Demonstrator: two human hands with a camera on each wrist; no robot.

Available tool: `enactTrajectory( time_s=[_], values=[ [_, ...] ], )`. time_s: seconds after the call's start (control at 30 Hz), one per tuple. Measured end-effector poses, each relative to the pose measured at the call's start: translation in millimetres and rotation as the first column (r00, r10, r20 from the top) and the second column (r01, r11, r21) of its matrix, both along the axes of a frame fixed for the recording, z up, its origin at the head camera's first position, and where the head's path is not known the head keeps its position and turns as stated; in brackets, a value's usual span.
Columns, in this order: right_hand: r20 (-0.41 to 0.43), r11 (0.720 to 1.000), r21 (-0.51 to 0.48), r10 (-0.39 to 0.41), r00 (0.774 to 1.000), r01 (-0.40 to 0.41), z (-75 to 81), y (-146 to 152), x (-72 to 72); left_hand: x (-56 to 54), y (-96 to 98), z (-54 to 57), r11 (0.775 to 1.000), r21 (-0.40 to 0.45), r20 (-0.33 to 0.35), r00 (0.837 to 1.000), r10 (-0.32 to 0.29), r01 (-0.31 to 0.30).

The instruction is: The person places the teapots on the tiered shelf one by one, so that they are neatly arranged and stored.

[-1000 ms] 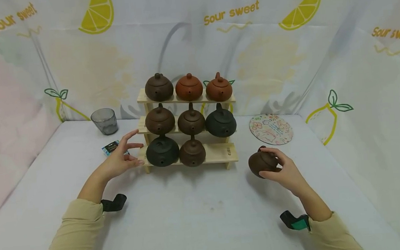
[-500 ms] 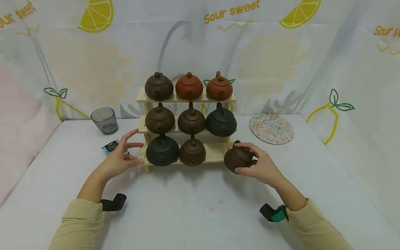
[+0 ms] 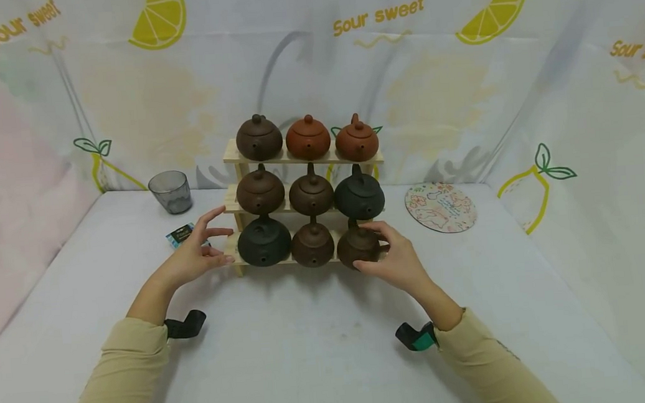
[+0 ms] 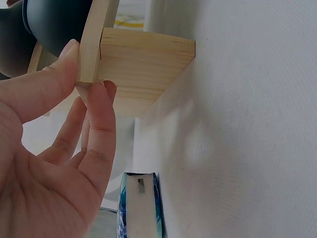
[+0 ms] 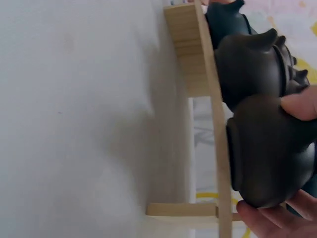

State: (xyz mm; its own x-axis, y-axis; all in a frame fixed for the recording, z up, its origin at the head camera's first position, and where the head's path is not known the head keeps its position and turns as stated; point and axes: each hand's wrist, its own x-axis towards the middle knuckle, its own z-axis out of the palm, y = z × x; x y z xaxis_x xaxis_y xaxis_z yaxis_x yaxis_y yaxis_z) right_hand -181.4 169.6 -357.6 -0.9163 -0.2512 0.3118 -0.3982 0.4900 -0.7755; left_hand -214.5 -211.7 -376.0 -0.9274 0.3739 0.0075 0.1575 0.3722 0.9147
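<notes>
A three-tier wooden rack point(image 3: 231, 201) bears several clay teapots in brown, rust-red and dark grey-green. In the head view my right hand point(image 3: 398, 260) grips a brown teapot point(image 3: 357, 249) at the right end of the lowest tier. The right wrist view shows the base of this teapot point(image 5: 270, 153) right at the wooden board point(image 5: 216, 99), thumb and fingers on opposite sides of its body. At the rack's left end, my left hand point(image 3: 194, 253) pinches the lowest board point(image 4: 92, 49) between thumb and fingertips. Beside that thumb sits a dark grey-green teapot point(image 3: 263, 242), and a brown one point(image 3: 312, 244) stands mid-tier.
A grey glass cup point(image 3: 171, 192) stands at the back left, with a small blue-and-black packet point(image 3: 180, 235) in front of it. Right of the rack lies a round patterned coaster point(image 3: 441, 207). A white printed cloth point(image 3: 291, 72) hangs behind the white table point(image 3: 299, 353).
My right hand has carried the brown teapot leftward from beside the rack to the right end of its lowest tier. The left hand has kept its place on the rack.
</notes>
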Motion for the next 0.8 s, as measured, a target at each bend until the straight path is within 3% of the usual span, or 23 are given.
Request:
enactTrajectory(
  time_s=[0.17, 0.33, 0.53, 0.8],
  values=[
    [-0.019, 1.0, -0.01, -0.028, 0.999, 0.028, -8.9, -3.9, -0.8, -0.4, 0.2, -0.1, 1.0, -0.005, -0.005, 1.0, 0.003, -0.003],
    [0.012, 0.999, 0.01, 0.036, 0.999, -0.036, -5.8, 1.9, 2.3, -0.3, 0.5, 0.2, 1.0, -0.011, 0.001, 1.0, 0.008, -0.008],
    [-0.054, 0.998, -0.033, 0.059, 0.997, -0.061, 2.3, 1.8, 10.2, 0.2, 0.6, 0.0, 1.0, -0.01, 0.008, 1.0, 0.012, -0.012],
    [-0.042, 0.999, -0.041, 0.02, 0.999, -0.021, -10.3, 6.6, -0.3, -0.6, 1.2, -1.1, 1.0, -0.015, -0.002, 1.0, 0.012, -0.013]
  ],
)
